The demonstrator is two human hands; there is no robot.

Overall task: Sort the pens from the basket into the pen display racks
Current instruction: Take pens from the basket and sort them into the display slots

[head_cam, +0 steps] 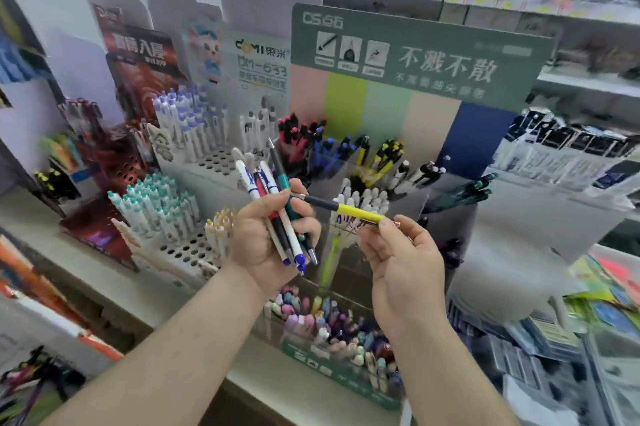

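Left hand (266, 235) fisted, gripping; right hand (401, 263) pinching, fingers curled; forearms raised.

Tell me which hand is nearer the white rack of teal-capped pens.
Left. The left hand holds its pen bundle just right of that rack; the right hand is farther right.

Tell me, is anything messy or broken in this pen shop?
Nothing looks broken or spilled. The racks hold their pens upright. The only loose pens are the bunch gripped in the left hand and the yellow pen pinched by the right hand, waiting to be sorted.
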